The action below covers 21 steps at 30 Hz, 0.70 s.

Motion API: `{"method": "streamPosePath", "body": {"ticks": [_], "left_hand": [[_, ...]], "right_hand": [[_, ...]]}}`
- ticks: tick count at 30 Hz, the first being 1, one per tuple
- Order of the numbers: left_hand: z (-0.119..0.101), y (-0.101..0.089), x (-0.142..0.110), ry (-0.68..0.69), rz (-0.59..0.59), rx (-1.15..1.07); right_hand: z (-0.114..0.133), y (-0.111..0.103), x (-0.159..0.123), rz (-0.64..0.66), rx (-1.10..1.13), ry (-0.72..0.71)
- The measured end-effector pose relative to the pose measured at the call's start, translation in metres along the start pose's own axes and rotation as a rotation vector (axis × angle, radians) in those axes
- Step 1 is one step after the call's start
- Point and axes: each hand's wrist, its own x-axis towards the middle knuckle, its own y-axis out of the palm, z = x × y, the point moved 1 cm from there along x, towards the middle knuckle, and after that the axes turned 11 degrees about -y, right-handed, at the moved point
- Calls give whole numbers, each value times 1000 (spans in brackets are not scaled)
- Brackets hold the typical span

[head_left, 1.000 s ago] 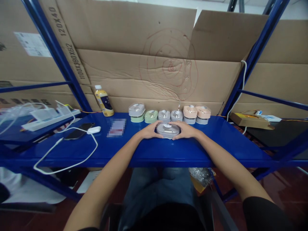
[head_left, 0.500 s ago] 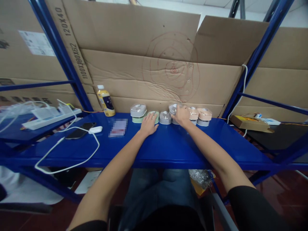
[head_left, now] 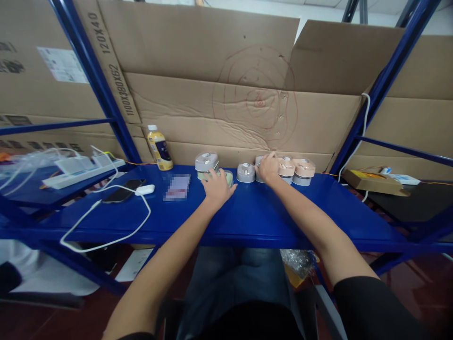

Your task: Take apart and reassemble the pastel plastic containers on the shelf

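Observation:
Several small lidded containers stand in a row along the back of the blue shelf. My left hand (head_left: 216, 187), its fingers spread, hovers in front of a pale green container (head_left: 229, 178); whether the fingertips touch it I cannot tell. Just left of those fingers is a stack with a grey container (head_left: 206, 161) on top and green below. My right hand (head_left: 269, 167) is curled over a grey container (head_left: 259, 175), hiding most of it. Between my hands sits another grey container (head_left: 245, 173). Beyond my right hand are two peach-topped stacks, a near one (head_left: 286, 166) and an outer one (head_left: 304, 168).
A yellow drink bottle (head_left: 160, 148) stands at the back left of the blue shelf (head_left: 247, 215). A blurred flat card (head_left: 177, 187), a phone (head_left: 123, 191) and a white cable (head_left: 102, 248) lie left. Cardboard (head_left: 184, 99) walls the back; blue posts (head_left: 389, 80) rise at the sides.
My left hand has lifted its fingers and shifted leftward off the green container. My right hand's grey container sits less visibly beside the fingers. The view has turned slightly left.

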Motion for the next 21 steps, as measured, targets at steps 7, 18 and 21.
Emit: {"method": "streamPosePath", "body": {"ticks": [7, 18, 21], "left_hand": [[12, -10, 4, 59, 289, 72], [11, -14, -9, 650, 644, -528], [14, -6, -10, 552, 611, -553]], "right_hand": [[31, -21, -54, -48, 11, -91], [32, -9, -99, 215, 497, -443], [28, -9, -98, 217, 520, -395]]}}
